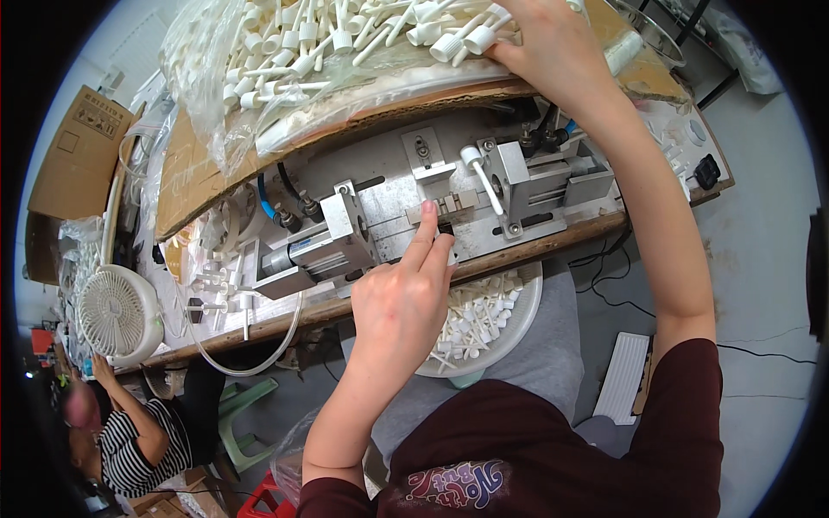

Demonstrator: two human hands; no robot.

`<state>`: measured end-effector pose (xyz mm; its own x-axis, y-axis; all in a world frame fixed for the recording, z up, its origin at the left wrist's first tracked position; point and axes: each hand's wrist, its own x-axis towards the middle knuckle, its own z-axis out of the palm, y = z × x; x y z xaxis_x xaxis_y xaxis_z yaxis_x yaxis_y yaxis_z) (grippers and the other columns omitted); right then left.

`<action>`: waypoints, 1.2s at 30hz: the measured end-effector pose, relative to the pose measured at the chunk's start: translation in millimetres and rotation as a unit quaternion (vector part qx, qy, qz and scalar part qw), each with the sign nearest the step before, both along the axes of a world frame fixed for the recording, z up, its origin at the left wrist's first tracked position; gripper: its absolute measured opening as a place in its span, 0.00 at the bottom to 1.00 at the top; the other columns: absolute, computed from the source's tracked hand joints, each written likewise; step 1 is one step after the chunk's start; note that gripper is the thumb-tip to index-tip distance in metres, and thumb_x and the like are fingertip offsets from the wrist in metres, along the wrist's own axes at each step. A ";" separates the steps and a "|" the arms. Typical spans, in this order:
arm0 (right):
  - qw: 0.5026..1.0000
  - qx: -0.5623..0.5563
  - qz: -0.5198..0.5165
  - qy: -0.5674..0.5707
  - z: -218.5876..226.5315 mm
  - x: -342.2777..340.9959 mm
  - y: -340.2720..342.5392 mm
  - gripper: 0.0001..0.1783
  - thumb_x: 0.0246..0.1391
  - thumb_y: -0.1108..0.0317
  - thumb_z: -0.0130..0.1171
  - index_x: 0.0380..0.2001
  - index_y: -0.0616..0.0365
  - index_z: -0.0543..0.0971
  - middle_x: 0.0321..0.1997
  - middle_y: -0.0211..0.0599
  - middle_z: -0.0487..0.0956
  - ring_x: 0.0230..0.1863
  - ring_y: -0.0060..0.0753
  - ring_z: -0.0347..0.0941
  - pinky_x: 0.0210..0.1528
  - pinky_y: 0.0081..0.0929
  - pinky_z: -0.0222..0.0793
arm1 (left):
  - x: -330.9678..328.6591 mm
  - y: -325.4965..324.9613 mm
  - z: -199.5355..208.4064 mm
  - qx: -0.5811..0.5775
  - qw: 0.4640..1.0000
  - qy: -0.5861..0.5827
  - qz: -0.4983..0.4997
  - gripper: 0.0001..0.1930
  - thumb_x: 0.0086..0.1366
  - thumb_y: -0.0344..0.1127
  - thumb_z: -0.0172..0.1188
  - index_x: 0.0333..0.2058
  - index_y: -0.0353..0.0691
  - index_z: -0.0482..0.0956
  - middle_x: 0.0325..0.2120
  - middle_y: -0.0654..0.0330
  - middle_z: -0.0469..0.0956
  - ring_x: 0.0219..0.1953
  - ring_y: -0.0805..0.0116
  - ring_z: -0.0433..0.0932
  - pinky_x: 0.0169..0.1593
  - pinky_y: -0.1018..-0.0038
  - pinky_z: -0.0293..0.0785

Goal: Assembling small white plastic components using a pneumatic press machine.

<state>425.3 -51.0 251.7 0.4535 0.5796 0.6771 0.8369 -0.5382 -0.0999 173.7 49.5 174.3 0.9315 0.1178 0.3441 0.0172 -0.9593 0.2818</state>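
Note:
My right hand [557, 43] reaches into a heap of white ribbed caps with stems [302, 39] at the top edge. A white cap with a stem [480, 39] sits between its thumb and index finger; its other fingers are partly cut off by the frame. My left hand [399, 298] has its index finger stretched onto a small metal holding block [449, 205] at the middle of the metal fixture [393, 220]. No object shows in the left hand, and its thumb is hidden. Another stemmed cap [484, 180] lies across the fixture's right side.
Two cylinder clamps [315, 246] [553, 186] flank the block. A cardboard sheet [194, 186] under the heap overhangs the fixture. A basket [518, 332] of stemmed caps rests at my lap. A white fan [119, 312] stands left, near a person in a striped top [142, 445].

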 end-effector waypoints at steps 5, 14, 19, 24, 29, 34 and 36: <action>0.998 -0.032 0.024 -0.050 0.4 -4.0 -4.6 0.31 0.47 0.74 0.63 0.58 0.44 0.79 0.47 0.39 0.75 0.36 0.38 0.79 0.37 0.31 0.79 | 0.0 1.0 0.3 0.009 1.000 -0.005 -0.005 0.12 0.57 0.33 0.69 0.41 0.39 0.83 0.55 0.54 0.80 0.23 0.62 0.83 0.27 0.72 0.77; 0.991 -0.034 0.041 -0.124 -4.4 6.1 -3.4 0.17 0.51 0.72 0.62 0.45 0.46 0.84 0.39 0.33 0.76 0.31 0.34 0.78 0.28 0.30 0.76 | 1.8 4.3 -3.9 0.017 0.999 -0.035 -0.025 0.13 0.55 0.33 0.69 0.40 0.37 0.83 0.55 0.51 0.80 0.18 0.65 0.81 0.23 0.74 0.77; 0.981 -0.003 0.084 -0.176 -1.0 11.3 1.1 0.07 0.52 0.71 0.63 0.36 0.52 0.82 0.39 0.33 0.76 0.31 0.35 0.78 0.30 0.31 0.75 | 1.5 4.5 -2.3 0.013 0.999 -0.031 -0.024 0.13 0.55 0.32 0.69 0.40 0.37 0.83 0.54 0.51 0.80 0.18 0.65 0.81 0.23 0.74 0.77; 0.983 0.080 0.108 -0.121 2.4 21.2 -2.3 0.07 0.55 0.70 0.63 0.37 0.59 0.81 0.35 0.39 0.77 0.32 0.44 0.78 0.33 0.35 0.73 | 1.8 4.1 -1.9 0.008 0.999 -0.036 -0.027 0.13 0.55 0.31 0.69 0.39 0.37 0.83 0.55 0.50 0.80 0.19 0.64 0.82 0.24 0.73 0.77; 0.990 0.119 0.029 0.070 5.7 31.8 -5.5 0.09 0.60 0.68 0.61 0.33 0.65 0.80 0.23 0.44 0.75 0.28 0.44 0.77 0.32 0.36 0.70 | 0.6 5.0 -3.6 0.005 0.999 -0.037 -0.026 0.13 0.55 0.31 0.68 0.40 0.37 0.83 0.54 0.50 0.80 0.19 0.64 0.82 0.25 0.73 0.78; 0.899 0.266 0.092 0.336 10.5 58.6 -15.9 0.13 0.63 0.64 0.59 0.35 0.66 0.80 0.19 0.39 0.77 0.23 0.36 0.76 0.29 0.35 0.71 | -0.2 1.8 1.1 -0.024 1.000 -0.012 -0.011 0.11 0.58 0.32 0.69 0.40 0.39 0.85 0.54 0.55 0.80 0.27 0.60 0.85 0.30 0.72 0.78; 0.823 0.259 0.148 0.483 19.3 42.6 -21.6 0.11 0.63 0.64 0.59 0.37 0.64 0.80 0.24 0.38 0.79 0.26 0.32 0.76 0.31 0.32 0.72 | -7.7 3.8 4.1 -0.038 0.999 -0.007 -0.035 0.13 0.57 0.33 0.71 0.41 0.39 0.85 0.54 0.54 0.81 0.25 0.62 0.84 0.30 0.73 0.78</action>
<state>467.9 -72.6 271.0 0.8165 0.5080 0.2742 0.3188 -0.0008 -0.9478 165.9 53.3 178.5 0.9337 0.0795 0.3490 -0.0528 -0.9338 0.3539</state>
